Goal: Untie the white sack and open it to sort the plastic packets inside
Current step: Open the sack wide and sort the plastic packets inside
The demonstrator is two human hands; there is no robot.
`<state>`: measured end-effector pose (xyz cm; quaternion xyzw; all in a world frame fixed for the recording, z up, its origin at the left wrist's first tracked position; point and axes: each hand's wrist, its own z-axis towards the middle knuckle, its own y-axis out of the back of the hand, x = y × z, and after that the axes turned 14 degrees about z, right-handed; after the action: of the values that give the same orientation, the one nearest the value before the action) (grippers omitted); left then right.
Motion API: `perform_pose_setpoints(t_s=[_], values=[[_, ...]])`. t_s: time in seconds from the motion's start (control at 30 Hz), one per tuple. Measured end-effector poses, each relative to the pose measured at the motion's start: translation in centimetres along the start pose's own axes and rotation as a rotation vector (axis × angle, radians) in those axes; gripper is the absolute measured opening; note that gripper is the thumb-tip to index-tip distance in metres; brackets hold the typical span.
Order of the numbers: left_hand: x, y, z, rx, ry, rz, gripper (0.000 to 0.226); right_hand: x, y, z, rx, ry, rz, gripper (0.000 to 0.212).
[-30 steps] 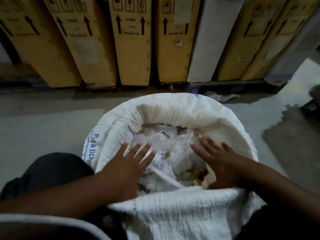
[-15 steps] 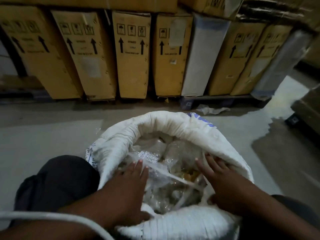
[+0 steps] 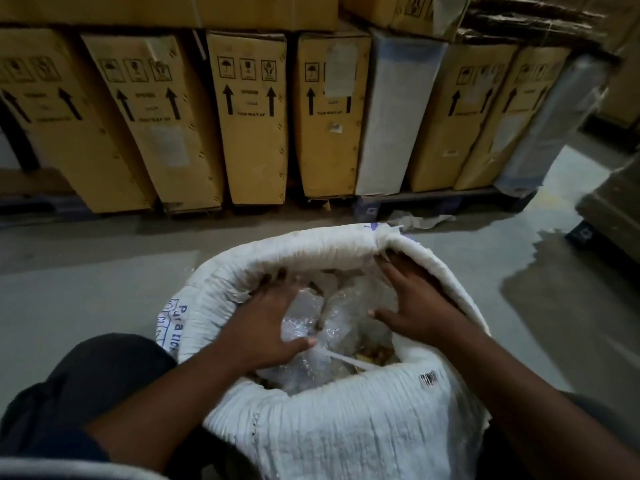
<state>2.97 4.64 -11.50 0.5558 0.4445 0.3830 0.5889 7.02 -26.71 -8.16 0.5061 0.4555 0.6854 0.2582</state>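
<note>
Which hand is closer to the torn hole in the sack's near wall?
Right. The right hand is inside the white sack, up-left of the hole; the left hand rests on the plastic packets across the opening.

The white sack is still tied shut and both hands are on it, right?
Not quite. In the head view the white sack is already open, its rim rolled down, and both hands, left hand and right hand, reach among the plastic packets inside.

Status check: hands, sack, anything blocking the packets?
Both hands inside: left hand and right hand spread flat on the plastic packets. White sack untied, mouth rolled open. White strip lies across packets; nothing else blocking.
</note>
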Motion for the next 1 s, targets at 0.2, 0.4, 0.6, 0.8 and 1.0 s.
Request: perform_pose_setpoints(t_s=[0.2, 0.4, 0.6, 0.8, 1.0], values=[[-0.8, 0.3, 1.2, -0.093, 0.087, -0.123, 0.122, -0.2, 1.6, 2.3, -0.115, -0.202, 0.415, 0.104], [-0.6, -0.4, 1.2, -0.040, 0.089, -0.240, 0.122, 4.1, 2.6, 2.2, 0.158, -0.314, 0.416, 0.059], [-0.8, 0.4, 0.3, 0.085, 0.046, -0.197, 0.127, 6.5, 2.6, -0.5, 0.111, -0.159, 0.348, 0.062], [-0.1, 2.6, 0.6, 0.141, 0.039, -0.284, 0.132, 5.4, 2.1, -1.1, 0.006, -0.029, 0.268, 0.070], [0.5, 4.2, 2.8, 0.017, 0.209, -0.561, 0.110, 4.5, 1.3, 0.7, -0.039, -0.031, 0.286, 0.080]])
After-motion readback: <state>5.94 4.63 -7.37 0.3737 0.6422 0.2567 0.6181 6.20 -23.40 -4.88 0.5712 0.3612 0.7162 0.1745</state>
